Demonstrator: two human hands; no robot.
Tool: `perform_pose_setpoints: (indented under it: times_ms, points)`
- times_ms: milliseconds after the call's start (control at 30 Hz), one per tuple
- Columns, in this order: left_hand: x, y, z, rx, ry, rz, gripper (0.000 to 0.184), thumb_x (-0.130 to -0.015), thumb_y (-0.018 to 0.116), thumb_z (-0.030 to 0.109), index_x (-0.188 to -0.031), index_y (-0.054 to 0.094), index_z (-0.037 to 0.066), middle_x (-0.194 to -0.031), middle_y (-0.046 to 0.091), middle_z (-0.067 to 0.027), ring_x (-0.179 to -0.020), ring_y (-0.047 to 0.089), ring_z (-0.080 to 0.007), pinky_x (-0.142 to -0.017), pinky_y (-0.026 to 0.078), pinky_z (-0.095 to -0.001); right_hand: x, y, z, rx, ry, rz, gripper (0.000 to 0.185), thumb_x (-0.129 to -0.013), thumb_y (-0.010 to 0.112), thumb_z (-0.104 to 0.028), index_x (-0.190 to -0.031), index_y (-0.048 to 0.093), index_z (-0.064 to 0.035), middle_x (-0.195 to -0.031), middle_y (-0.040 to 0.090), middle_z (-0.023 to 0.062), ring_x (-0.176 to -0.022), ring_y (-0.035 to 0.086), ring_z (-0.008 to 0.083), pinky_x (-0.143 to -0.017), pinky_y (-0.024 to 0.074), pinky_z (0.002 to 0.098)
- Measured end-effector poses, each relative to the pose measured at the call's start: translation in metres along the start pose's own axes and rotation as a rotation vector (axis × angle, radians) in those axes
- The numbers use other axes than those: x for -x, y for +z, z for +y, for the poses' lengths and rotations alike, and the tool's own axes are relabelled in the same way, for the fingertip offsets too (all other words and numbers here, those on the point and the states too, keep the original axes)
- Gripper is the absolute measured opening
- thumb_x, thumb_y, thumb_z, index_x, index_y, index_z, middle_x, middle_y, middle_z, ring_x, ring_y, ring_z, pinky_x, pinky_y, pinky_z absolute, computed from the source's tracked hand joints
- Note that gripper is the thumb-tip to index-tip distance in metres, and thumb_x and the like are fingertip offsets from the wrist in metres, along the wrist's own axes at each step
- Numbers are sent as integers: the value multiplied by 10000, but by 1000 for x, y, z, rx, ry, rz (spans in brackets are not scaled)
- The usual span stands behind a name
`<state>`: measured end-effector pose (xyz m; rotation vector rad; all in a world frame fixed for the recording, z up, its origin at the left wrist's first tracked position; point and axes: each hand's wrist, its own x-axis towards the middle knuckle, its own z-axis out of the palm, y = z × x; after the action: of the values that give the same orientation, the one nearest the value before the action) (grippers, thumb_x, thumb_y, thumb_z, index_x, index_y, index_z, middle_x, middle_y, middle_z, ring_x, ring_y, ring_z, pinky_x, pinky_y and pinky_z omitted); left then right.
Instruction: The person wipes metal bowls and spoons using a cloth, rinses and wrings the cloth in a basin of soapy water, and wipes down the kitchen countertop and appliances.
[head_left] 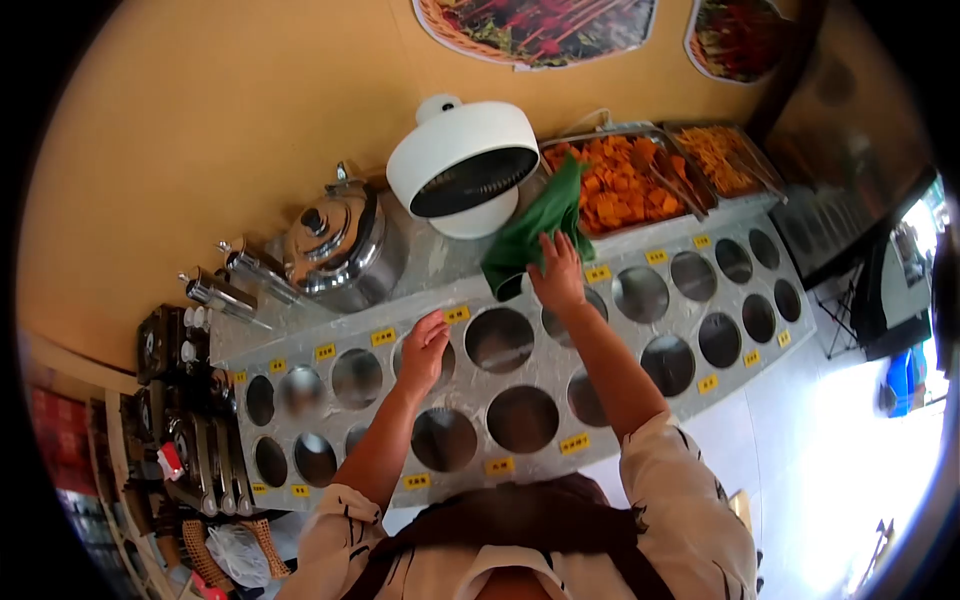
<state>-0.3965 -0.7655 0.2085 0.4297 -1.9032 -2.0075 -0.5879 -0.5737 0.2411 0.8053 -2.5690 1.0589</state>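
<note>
A green cloth lies bunched on the raised back ledge of the counter, one corner pointing up beside a tray of orange cut pieces. My right hand is on its lower right part, with the fingers closed on the fabric. My left hand hovers over the front of the counter, fingers loosely curled together and nothing visible in them. Below both hands, the grey counter has two rows of round metal-lined wells with yellow labels. A round well lies between my hands.
Behind the cloth stands a white rounded appliance. To its left are a lidded steel pot and metal cylinders. Trays of orange pieces and shreds sit at right. Ladles hang at the left end.
</note>
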Motion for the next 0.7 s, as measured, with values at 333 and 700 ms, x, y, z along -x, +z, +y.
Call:
perform_pose_setpoints:
  times_ms: [333, 700]
  points:
    - [-158, 31, 12, -1007, 432, 90, 602, -801, 580, 118, -1321, 296, 12, -1317, 336, -248, -1225, 309, -401, -1024, 257, -423, -73, 57, 34, 288, 194, -189, 622, -847, 475, -319, -1335, 276, 12, -1342, 322, 219, -1235, 297, 350, -1036, 199, 444]
    - [-276, 14, -20, -1114, 230, 141, 488, -836, 579, 310, -1224, 463, 37, -1231, 482, -166, -1126, 456, -296, -970, 347, -388, -176, 110, 86, -194, 225, -188, 748, -752, 517, -82, -1368, 112, 40, -831, 565, 290, -748, 554, 429, -724, 446, 452]
